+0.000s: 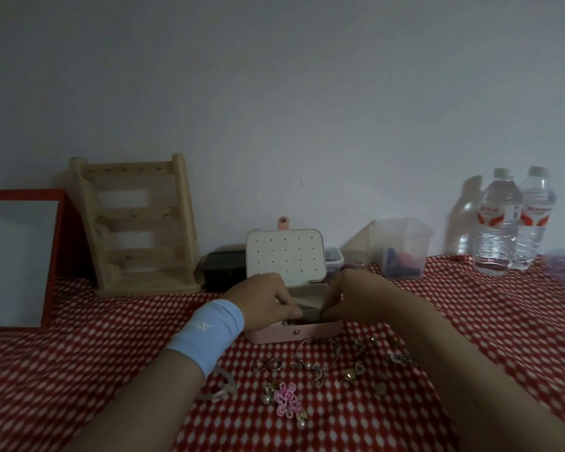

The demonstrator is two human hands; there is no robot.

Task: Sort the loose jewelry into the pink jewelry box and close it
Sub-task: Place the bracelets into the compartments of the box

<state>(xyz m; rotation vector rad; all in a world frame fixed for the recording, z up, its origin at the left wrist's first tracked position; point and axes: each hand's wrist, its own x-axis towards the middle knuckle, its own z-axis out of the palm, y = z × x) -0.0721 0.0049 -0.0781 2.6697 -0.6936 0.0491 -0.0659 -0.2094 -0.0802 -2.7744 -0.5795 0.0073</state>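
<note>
The pink jewelry box (294, 332) stood open, its contents hidden. The left hand (265, 296) and right hand (353, 293) reached inside, both curled; whether either held anything could not be told.

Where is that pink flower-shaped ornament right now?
The pink flower-shaped ornament lies low centre in the head view, on the red-and-white patterned cloth, nearer the person than the open pink jewelry box.

Tablecloth (79, 353) was matt cloth; far-left rack (137, 223), pale bare wood. Far-right bottles (499, 223) and container (402, 246) were clear glossy plastic. Jewelry box (307, 332) had a smooth pink shell; near loose jewelry (349, 373) glinted metallic.
</note>
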